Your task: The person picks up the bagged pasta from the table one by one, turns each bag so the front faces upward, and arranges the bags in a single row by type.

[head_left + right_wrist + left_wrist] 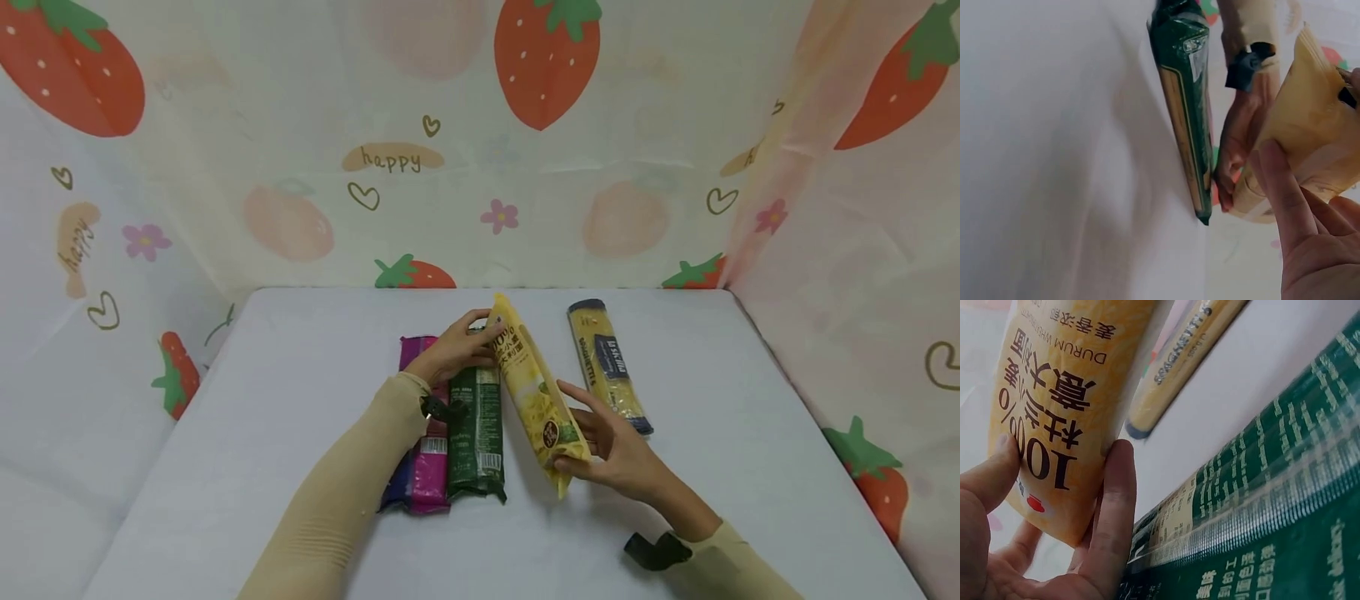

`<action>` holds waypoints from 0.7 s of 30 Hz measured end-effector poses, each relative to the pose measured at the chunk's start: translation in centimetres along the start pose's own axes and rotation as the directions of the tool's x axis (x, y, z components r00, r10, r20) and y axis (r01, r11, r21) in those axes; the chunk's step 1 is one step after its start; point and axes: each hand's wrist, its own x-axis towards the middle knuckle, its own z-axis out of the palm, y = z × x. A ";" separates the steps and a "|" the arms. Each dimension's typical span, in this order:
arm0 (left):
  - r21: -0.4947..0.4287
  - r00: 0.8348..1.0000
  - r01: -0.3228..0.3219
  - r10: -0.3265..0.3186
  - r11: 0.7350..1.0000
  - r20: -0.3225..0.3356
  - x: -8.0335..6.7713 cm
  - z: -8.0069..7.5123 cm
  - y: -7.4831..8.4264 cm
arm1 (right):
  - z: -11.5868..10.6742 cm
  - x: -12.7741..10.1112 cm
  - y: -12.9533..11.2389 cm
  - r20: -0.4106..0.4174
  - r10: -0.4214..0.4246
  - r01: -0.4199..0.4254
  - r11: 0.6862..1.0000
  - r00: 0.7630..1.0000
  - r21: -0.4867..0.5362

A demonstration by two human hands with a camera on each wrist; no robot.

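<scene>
A yellow pasta packet (pixel 528 387) is held tilted above the table between both hands. My left hand (pixel 457 348) grips its upper end, with the thumb on the printed face in the left wrist view and fingers behind. At the lower end my right hand (pixel 611 442) holds it, thumb in front and fingers along the side edge. Just left of it a green pasta packet (pixel 476 433) lies on the table, beside a pink and purple packet (pixel 429 467) partly hidden by the left arm. To the right lies a spaghetti packet (pixel 609 362) with dark blue ends.
The packets lie on a white table (pixel 315 358). Behind it and at both sides hang cloth walls (pixel 465 200) printed with strawberries. A black strap piece (pixel 656 552) sits at the right wrist, another at the left.
</scene>
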 end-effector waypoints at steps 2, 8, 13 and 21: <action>0.011 1.000 -0.003 0.003 1.000 -0.005 0.0 0.0 0.1 | 0.0 0.1 0.0 0.000 0.001 -0.001 1.000 1.000 -0.004; 0.039 0.999 -0.011 0.013 0.999 -0.043 -0.1 0.4 0.4 | 0.0 0.1 0.3 -0.018 -0.024 0.023 0.999 1.000 -0.026; 0.072 0.997 -0.017 0.022 0.997 -0.079 0.0 0.6 0.7 | 0.1 0.1 0.6 -0.043 -0.052 0.050 0.998 0.998 -0.039; 0.078 0.992 -0.015 0.024 0.997 -0.123 0.1 0.7 0.8 | 0.4 -0.2 0.7 -0.090 -0.034 0.029 0.998 0.995 -0.051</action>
